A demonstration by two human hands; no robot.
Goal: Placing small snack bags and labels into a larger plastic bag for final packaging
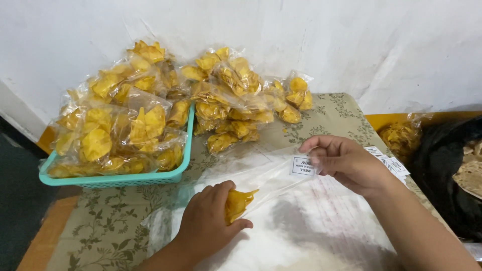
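While your left hand (208, 221) curls its fingers (219, 193) round a small clutch of yellow chips (237, 202), your right hand (344, 163) pinches the far end of a clear plastic bag (273, 173), thumb and fingertips closed on the film right beside its small white label (302, 166). The bag stretches between your two hands, low over a stack of empty clear bags (321, 226) spread across the near part of the desk (110, 221), and the chips in your left hand sit right at the bag's near end; from this angle you can't tell whether they are inside the film or just at its mouth. Both grips are closed, neither hand loose.

Off to your left, a teal plastic basket (113, 179) sits on the floral cloth, heaped with filled chip packets (115, 130). More filled packets (236, 100) are piled against the white wall (351, 40), just beside the basket and spilling onto the cloth. Behind your right hand, a strip of white labels (389, 161) lies near the desk's edge. Past that edge, another bag of yellow chips (399, 135) rests by a dark bundle (447, 170).
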